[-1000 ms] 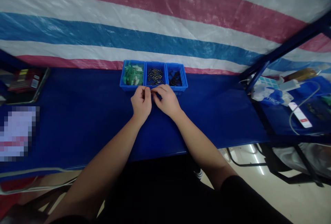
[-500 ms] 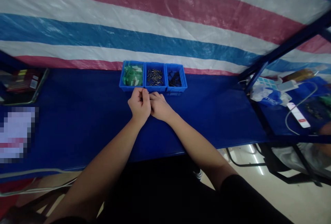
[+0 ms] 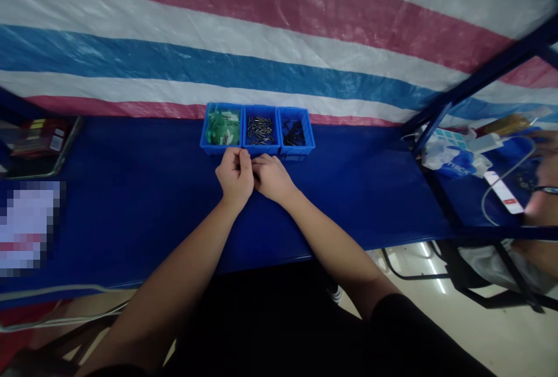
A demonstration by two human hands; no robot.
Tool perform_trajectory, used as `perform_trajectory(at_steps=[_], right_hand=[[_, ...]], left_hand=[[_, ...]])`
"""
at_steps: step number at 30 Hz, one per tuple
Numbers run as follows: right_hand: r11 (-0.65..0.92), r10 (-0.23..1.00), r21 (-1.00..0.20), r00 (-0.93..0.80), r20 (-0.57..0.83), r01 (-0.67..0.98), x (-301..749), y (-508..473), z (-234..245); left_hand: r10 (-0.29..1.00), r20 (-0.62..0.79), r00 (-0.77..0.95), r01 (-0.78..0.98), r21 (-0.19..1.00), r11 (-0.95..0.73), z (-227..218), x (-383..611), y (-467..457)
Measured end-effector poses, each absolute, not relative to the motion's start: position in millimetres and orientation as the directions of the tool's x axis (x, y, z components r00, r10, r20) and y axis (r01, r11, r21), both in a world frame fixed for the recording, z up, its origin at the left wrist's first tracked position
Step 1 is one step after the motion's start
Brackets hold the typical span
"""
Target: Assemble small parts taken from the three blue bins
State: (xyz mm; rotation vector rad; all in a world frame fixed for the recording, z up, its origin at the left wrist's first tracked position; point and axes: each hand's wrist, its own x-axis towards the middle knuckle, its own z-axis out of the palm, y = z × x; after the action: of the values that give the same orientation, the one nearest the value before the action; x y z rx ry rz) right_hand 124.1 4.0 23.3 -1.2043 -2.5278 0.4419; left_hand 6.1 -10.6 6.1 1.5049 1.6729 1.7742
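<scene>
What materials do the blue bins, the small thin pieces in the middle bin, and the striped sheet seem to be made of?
Blue bins: probably moulded plastic, smooth, slightly shiny, with even colour and straight rims.
Thin pieces: likely metal, shiny, because they glint.
Striped sheet: perhaps woven plastic, glossy, since it creases and reflects light in patches.
</scene>
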Motion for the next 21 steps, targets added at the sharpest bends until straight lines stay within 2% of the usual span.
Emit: perform_trajectory(at_steps=[11,21], right_hand=[[0.542,0.835,-0.394,-0.526,0.16,0.742,122.0,7.7,19.5],[0.529,0.848,-0.339,-0.502,0.171,0.778,127.8,7.1,17.3]], left_hand=[[0.797,0.45,-0.404,0.4,0.87,-0.288,4.8,7.2,-11.3],[0.791,0.471,-0.391,0.411,0.858,-0.308,6.5,5.7,-10.3]])
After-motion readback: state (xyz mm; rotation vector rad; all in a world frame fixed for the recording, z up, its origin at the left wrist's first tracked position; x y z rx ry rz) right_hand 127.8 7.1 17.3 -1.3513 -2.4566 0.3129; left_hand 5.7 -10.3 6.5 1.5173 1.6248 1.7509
